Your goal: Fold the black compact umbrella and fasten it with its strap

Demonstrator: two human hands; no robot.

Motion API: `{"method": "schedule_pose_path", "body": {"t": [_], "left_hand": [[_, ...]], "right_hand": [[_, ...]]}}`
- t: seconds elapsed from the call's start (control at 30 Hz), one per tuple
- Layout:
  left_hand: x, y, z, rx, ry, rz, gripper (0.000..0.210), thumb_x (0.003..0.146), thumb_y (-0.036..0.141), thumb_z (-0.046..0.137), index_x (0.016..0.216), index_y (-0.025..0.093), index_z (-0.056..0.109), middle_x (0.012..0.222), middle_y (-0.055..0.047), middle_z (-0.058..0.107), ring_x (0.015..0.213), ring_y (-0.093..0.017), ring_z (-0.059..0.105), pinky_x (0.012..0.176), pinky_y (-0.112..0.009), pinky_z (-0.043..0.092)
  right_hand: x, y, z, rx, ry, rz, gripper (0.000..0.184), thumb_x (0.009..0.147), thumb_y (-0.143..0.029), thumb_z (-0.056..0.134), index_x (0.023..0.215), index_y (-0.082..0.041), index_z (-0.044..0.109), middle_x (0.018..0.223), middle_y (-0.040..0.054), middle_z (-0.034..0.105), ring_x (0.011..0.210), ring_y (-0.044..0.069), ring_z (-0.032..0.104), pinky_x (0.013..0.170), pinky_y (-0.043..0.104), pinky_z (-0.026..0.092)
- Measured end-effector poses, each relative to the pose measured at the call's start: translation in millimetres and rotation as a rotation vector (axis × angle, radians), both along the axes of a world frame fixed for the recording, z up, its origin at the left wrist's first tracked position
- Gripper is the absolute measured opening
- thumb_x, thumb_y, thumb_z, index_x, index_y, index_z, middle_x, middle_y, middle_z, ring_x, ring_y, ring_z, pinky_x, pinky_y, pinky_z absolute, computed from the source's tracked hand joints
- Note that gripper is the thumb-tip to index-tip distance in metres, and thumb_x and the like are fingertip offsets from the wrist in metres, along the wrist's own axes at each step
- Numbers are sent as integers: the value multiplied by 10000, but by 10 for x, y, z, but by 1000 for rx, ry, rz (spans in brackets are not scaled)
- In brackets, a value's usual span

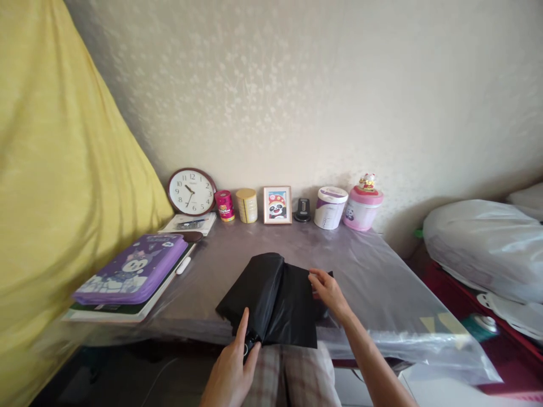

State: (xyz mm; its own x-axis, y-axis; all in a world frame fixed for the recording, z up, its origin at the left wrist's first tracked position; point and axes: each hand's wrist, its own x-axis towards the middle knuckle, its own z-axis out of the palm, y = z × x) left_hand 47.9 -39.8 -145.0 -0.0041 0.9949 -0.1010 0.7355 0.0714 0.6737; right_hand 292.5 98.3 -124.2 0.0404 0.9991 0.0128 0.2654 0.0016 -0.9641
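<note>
A black plastic bag [292, 305] lies spread and partly folded over the table's front edge, above my lap. Its left part forms a thick fold or loose roll. My left hand [233, 359] holds the near end of that fold between thumb and fingers. A small dark round thing with a pale ring [249, 346] shows there, too hidden to name. On the far right, the fingers of my right hand [324, 285] close on the bag's upper right edge.
A plastic-covered table [360, 260] bears a purple folder [136, 268] on books at left. Along the wall stand a clock [192, 192], tins [247, 206], a framed panda picture [277, 205] and tubs [331, 209]. A yellow curtain [72, 169] hangs at left; bagged items [483, 249] lie right.
</note>
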Motion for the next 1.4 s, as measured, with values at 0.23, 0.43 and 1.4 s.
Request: {"method": "schedule_pose_path", "body": {"t": [0.23, 0.43, 1.4], "left_hand": [[-7, 7, -43, 26, -28, -12, 627, 943, 335, 286, 1484, 186, 6, 1222, -103, 578, 1080, -183, 581, 851, -251, 414], [-14, -5, -61, 37, -40, -9, 633, 943, 348, 291, 1484, 172, 11, 1214, -112, 583, 1082, -177, 582, 844, -241, 428], [34, -3, -41, -29, 89, -17, 734, 888, 336, 314, 1458, -7, 5, 1262, -192, 525, 1102, -238, 557, 898, -299, 407]], "right_hand": [[-169, -229, 31, -101, 196, 52, 517, 786, -500, 572, 1158, -147, 506, 780, 34, 607, 658, 161, 605, 479, 235, 478], [-361, -304, 38, -74, 435, 130, 448, 667, -418, 722, 985, -144, 564, 926, 66, 658, 851, 213, 643, 750, 314, 530], [-1327, 11, 305, -71, 285, 249, 525, 868, -319, 517, 1290, -82, 311, 777, 37, 645, 661, 128, 644, 597, 222, 491]]}}
